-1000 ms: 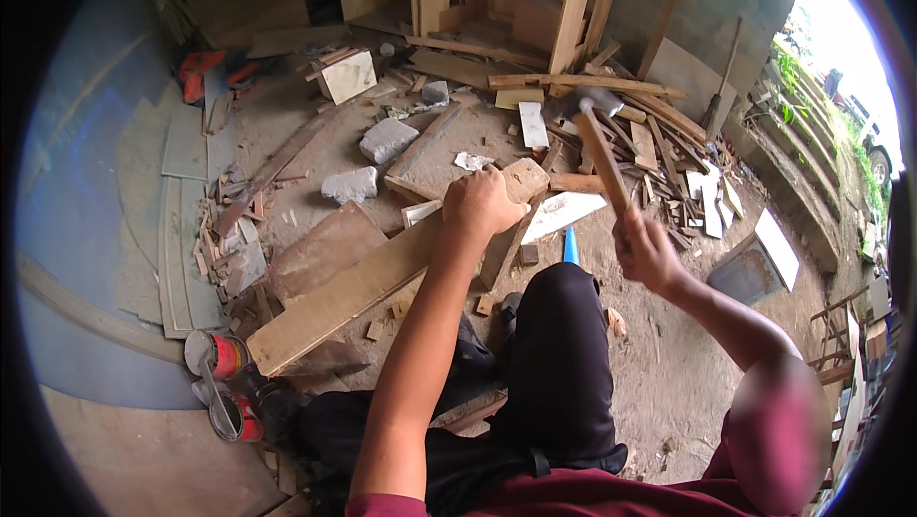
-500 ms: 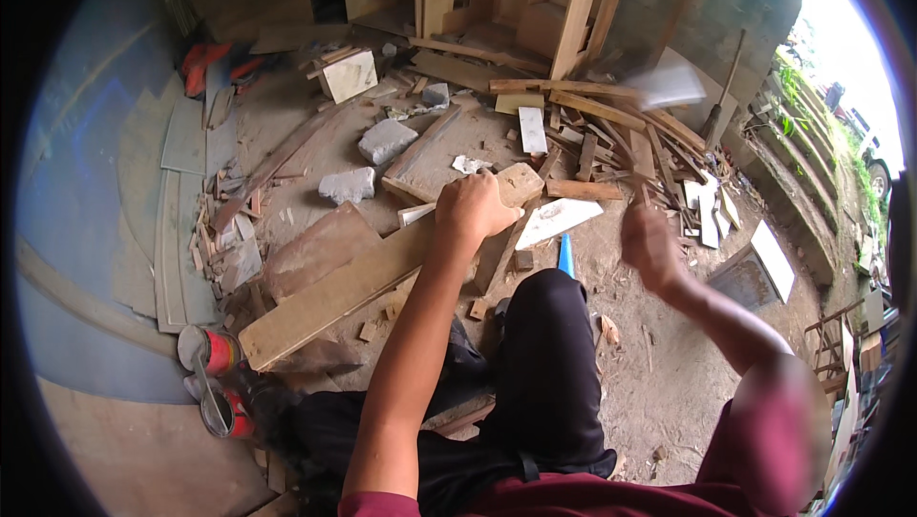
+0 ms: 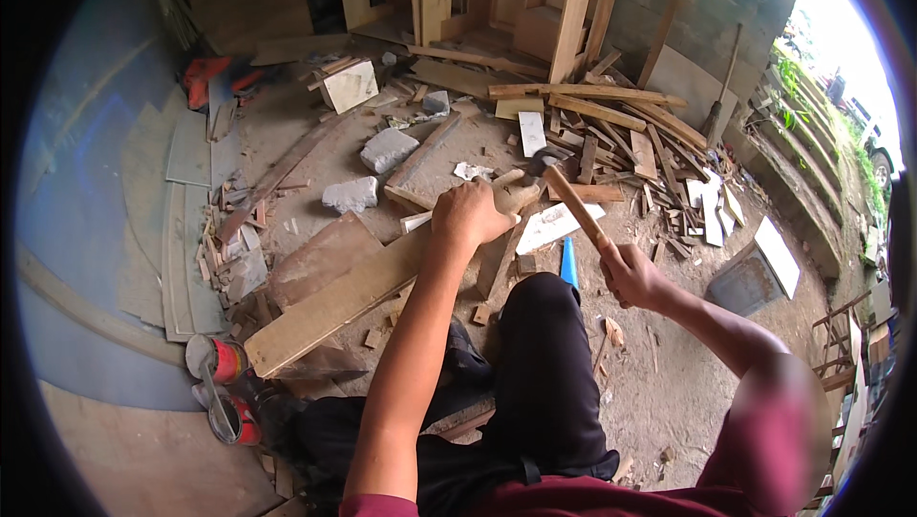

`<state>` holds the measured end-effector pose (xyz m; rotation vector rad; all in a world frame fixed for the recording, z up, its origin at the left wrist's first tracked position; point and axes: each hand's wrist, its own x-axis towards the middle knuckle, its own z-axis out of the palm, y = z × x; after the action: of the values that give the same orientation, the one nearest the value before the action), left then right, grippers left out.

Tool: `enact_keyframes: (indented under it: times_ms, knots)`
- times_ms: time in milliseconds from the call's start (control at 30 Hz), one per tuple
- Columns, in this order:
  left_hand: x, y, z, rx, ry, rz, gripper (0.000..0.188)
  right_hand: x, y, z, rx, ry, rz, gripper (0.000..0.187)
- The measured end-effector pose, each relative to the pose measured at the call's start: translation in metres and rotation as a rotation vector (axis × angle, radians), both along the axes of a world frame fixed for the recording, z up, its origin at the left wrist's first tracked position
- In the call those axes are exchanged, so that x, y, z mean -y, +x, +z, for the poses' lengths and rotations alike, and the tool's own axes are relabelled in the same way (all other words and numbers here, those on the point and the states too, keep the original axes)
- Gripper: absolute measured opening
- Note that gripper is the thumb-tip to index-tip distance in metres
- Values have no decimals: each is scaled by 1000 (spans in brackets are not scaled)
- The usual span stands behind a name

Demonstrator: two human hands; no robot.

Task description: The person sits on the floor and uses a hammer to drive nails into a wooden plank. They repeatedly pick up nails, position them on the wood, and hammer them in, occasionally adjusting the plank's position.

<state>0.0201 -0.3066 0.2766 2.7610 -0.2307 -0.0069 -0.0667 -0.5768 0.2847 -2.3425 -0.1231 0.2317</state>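
My left hand (image 3: 468, 213) is closed over the far right end of a long wooden plank (image 3: 334, 305). The plank slants from there down to the lower left, in front of my knees. In my right hand (image 3: 631, 275) is a hammer (image 3: 577, 207), gripped near the bottom of its wooden handle. Its dark head is at the plank's far end, just right of my left fingers; whether it touches the wood I cannot tell. A blue pointed object (image 3: 568, 263) stands beside my bent knee, partly hidden.
Scrap wood (image 3: 611, 125) is heaped at the far right. Concrete lumps (image 3: 388, 149) lie beyond the plank. Red cans (image 3: 229, 361) stand by its near left end. A grey box (image 3: 750, 278) with a white side sits at the right. Wooden frames (image 3: 573, 10) lean at the back.
The hammer has swung down and left from a raised, blurred position to the plank's far end. My right hand has dropped lower. My left hand still grips the plank.
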Motion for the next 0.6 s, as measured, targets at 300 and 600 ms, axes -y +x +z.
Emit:
enact_keyframes:
  times_ms: [300,600]
  knots:
    - [3,1,0,-62,38,57,78,-5,-7,-8,311,249,37,58]
    - [-43,5,-10,123,56,-15,92,-28,-17,-55,-365,931,-180,45]
